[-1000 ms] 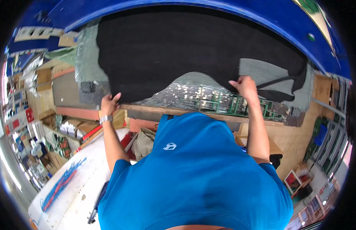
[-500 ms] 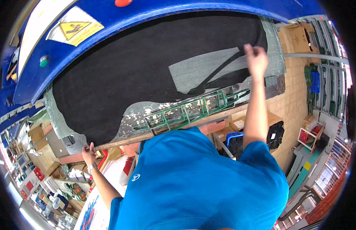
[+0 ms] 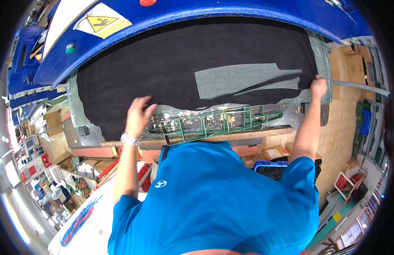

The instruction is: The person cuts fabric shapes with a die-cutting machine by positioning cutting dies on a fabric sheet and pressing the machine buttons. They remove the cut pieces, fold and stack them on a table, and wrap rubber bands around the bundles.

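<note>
A large black fabric sheet (image 3: 163, 59) lies over a grey-green board (image 3: 323, 55). Through a long cut-out in the sheet, the board's surface shows, with a narrow black strip (image 3: 265, 83) running across it. At the sheet's right edge, my right hand (image 3: 319, 87) has its fingers closed on the fabric. My left hand (image 3: 139, 114) is over the sheet's front left part, fingers apart and holding nothing; whether it touches the cloth I cannot tell. Between the sheet and my body, a green metal frame with crossbars, like a cutting die (image 3: 218, 125), rests along the front edge.
A blue machine beam (image 3: 231, 8) arches over the back, bearing a yellow warning label (image 3: 101, 21), a red button (image 3: 147, 2) and a green button (image 3: 70, 48). A wooden rail (image 3: 231, 137) borders the front. Cardboard boxes (image 3: 275, 152) and a blue-rimmed crate (image 3: 271, 163) stand below, right.
My left hand has left the front left corner and moved right and inward over the sheet. My right hand has moved right to the sheet's edge, and the fabric around the cut-out has shifted.
</note>
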A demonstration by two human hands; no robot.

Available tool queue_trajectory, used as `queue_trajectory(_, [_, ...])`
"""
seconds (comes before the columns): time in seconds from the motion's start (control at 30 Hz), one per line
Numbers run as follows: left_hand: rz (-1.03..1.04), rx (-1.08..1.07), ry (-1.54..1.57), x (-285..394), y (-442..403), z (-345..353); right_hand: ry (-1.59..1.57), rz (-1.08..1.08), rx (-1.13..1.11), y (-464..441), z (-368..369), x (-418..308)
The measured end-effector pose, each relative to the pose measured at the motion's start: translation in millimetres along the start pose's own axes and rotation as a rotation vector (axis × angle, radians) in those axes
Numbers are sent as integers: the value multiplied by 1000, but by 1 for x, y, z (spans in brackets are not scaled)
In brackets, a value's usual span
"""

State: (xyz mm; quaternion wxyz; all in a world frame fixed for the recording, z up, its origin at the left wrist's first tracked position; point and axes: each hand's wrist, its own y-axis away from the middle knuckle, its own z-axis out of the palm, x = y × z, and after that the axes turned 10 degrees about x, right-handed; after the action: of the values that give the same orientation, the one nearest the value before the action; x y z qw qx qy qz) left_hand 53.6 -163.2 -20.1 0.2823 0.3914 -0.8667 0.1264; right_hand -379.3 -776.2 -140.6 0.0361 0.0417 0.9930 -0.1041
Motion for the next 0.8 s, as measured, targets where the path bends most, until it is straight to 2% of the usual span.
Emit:
queue_trajectory(0.1, [246,-102,21,36,-19,39,7,-41,2,-8,-11,23])
queue_trajectory(0.2, [349,-161,47,51,-22,71,17,-61,-4,-16,-10,29])
queue_trajectory(0.3, [331,-187,-36,68,-19,79,74,-230,-162,-49,5,44])
queue_trajectory(0.33, [336,-182,-24,69,-18,81,79,-230,-149,-59,3,39])
queue_trajectory(0.4, [287,-178,-65,72,-14,82,-426,-140,-421,-72,-8,33])
queue_trajectory(0.47, [273,-168,-136,78,-12,85,-468,136,-399,-79,-16,-1])
queue_trajectory(0.53, [285,-153,-191,78,-9,91,-350,21,-183,-112,25,-6])
queue_trajectory(0.57, [282,-155,-190,81,-9,93,-348,19,-185,-113,23,-16])
queue_trajectory(0.63, [272,-165,-199,82,-8,92,-26,-38,-123,-107,21,-44])
queue_trajectory(0.8, [253,-182,-175,82,-4,100,-58,-43,-178,-107,34,-50])
